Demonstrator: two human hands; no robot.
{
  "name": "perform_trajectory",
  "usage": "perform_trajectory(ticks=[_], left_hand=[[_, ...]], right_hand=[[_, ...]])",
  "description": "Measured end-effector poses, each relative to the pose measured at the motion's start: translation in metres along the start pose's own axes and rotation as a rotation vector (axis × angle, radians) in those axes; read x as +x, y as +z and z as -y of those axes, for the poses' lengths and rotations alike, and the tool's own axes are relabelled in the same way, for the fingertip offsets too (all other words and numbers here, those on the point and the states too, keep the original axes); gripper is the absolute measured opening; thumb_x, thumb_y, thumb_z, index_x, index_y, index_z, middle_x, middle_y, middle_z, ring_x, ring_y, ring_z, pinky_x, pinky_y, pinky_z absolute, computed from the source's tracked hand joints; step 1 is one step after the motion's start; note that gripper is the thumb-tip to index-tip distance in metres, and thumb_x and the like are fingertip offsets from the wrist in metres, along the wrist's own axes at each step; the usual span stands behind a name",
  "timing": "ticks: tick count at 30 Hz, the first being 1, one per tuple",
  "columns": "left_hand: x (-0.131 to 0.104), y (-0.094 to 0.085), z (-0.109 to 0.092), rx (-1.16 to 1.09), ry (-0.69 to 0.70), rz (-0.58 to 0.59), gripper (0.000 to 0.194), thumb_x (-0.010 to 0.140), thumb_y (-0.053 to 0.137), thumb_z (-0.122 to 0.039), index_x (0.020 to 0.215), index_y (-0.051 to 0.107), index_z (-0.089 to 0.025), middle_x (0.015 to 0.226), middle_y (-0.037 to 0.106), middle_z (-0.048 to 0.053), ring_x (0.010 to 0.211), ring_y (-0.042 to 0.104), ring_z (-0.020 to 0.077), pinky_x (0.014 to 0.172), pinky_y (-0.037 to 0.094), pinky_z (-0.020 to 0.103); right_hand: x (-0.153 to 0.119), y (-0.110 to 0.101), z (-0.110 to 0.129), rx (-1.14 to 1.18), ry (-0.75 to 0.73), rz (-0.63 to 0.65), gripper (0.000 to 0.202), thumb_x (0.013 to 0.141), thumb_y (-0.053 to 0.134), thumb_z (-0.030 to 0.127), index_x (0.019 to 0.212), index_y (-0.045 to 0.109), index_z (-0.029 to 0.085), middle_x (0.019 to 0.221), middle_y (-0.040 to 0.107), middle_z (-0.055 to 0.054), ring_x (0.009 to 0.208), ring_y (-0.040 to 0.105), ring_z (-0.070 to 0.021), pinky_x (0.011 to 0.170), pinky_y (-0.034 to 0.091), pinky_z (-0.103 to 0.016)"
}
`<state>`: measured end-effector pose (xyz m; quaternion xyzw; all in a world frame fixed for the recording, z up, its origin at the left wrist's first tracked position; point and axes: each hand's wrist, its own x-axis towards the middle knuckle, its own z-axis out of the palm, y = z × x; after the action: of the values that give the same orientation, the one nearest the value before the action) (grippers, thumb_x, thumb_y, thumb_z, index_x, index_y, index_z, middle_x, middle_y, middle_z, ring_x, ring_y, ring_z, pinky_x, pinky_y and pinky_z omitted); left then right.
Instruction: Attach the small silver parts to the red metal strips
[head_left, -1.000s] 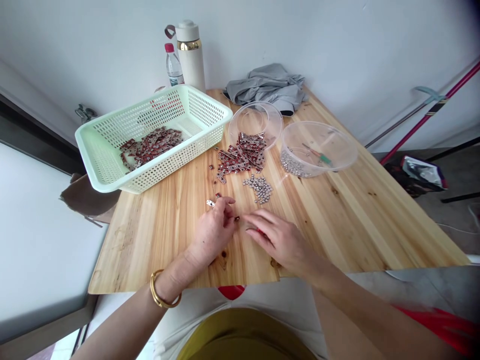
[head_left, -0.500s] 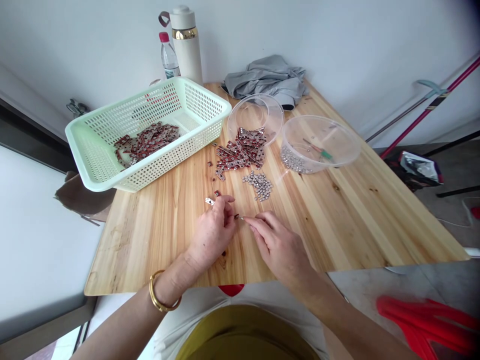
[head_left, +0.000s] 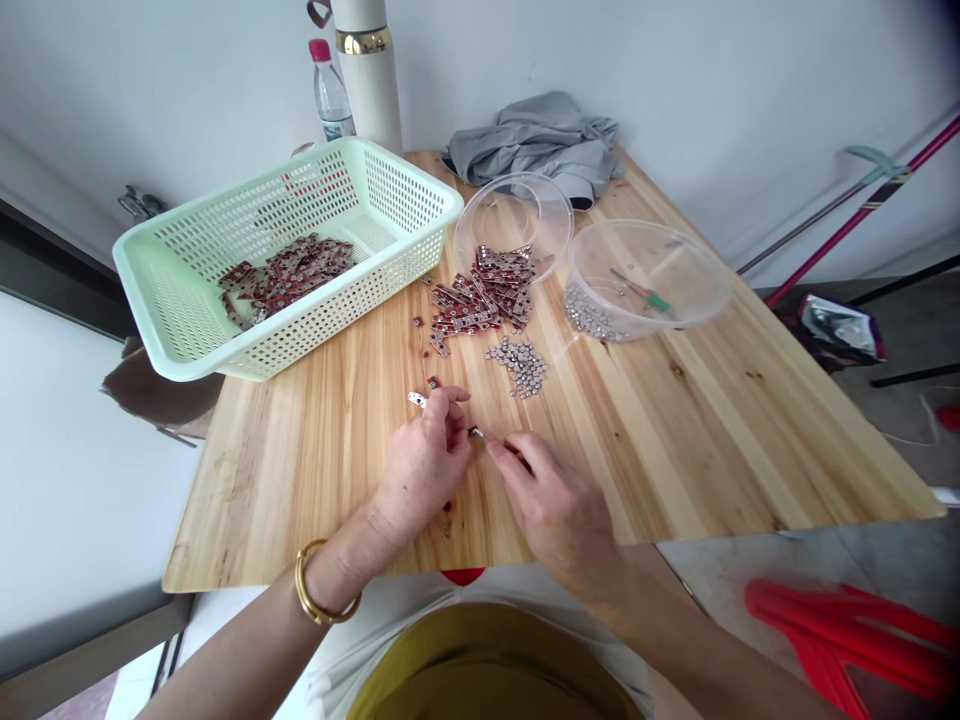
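Observation:
My left hand is closed, pinching a small dark piece that pokes out past its fingertips. Opposite it, my right hand pinches a thin silvery piece, whose tip meets the dark piece; its kind is too small to make out. By the left fingers lie a white strip with dark dots and a small red piece. Beyond the hands are a scatter of small round metal pieces and a pile of red-and-silver strips.
A pale green basket holding more strips stands at left. At right is a clear plastic tub with metal pieces and a green-handled tool. Behind are a round clear lid, grey cloth, a bottle and a flask.
My right fingers have shifted and curled slightly around the thin silvery piece. My left hand has stayed nearly in place. The view has tilted down a little.

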<state>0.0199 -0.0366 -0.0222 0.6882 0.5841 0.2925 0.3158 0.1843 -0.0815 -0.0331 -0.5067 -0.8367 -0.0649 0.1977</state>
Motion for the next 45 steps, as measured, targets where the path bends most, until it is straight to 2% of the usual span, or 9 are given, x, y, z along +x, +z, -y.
perform_trajectory(ticks=[13,20,28,36,45], left_hand=[[-0.0001,-0.0009,-0.0025,0.005,-0.006,-0.01,0.038,0.076,0.051,-0.007,0.111,0.049,-0.021,0.071,0.056,-0.007,0.056,0.051,0.0092,0.06,0.041,0.023],[-0.0023,-0.0011,-0.0008,-0.003,0.012,-0.033,0.036,0.076,0.049,-0.005,0.109,0.048,-0.02,0.072,0.056,-0.006,0.057,0.052,0.0092,0.06,0.042,0.023],[-0.0015,-0.0017,-0.001,-0.001,0.007,-0.029,0.039,0.075,0.049,-0.004,0.11,0.048,-0.02,0.072,0.056,-0.006,0.057,0.051,0.0096,0.06,0.043,0.023],[-0.0024,-0.001,-0.0016,0.054,0.011,-0.03,0.037,0.077,0.049,-0.005,0.111,0.049,-0.021,0.075,0.059,-0.005,0.06,0.056,0.0106,0.062,0.044,0.023],[-0.0045,-0.0002,-0.0013,0.074,0.047,-0.05,0.036,0.078,0.049,-0.005,0.11,0.048,-0.022,0.076,0.061,-0.004,0.059,0.056,0.0108,0.062,0.046,0.023]], right_hand=[[0.004,-0.0024,-0.0005,-0.051,-0.063,0.067,0.028,0.095,0.043,0.009,0.115,0.062,0.016,0.093,0.066,-0.006,0.078,0.061,-0.0155,0.061,0.041,-0.029],[0.0037,0.002,-0.0031,0.05,0.056,0.025,0.03,0.095,0.045,0.012,0.119,0.061,0.02,0.096,0.064,-0.004,0.075,0.062,-0.014,0.057,0.041,-0.026],[-0.0008,0.0024,-0.0017,0.022,0.025,0.053,0.033,0.095,0.043,0.01,0.122,0.059,0.02,0.097,0.063,-0.004,0.076,0.061,-0.0137,0.059,0.041,-0.025],[0.0022,0.0003,-0.0023,0.034,0.011,0.016,0.028,0.096,0.043,0.012,0.114,0.064,0.019,0.094,0.065,-0.004,0.074,0.061,-0.0126,0.057,0.04,-0.026],[0.0033,-0.0007,-0.0035,0.024,-0.02,0.085,0.031,0.095,0.041,0.01,0.115,0.062,0.019,0.097,0.065,-0.006,0.075,0.062,-0.0137,0.059,0.044,-0.027]])
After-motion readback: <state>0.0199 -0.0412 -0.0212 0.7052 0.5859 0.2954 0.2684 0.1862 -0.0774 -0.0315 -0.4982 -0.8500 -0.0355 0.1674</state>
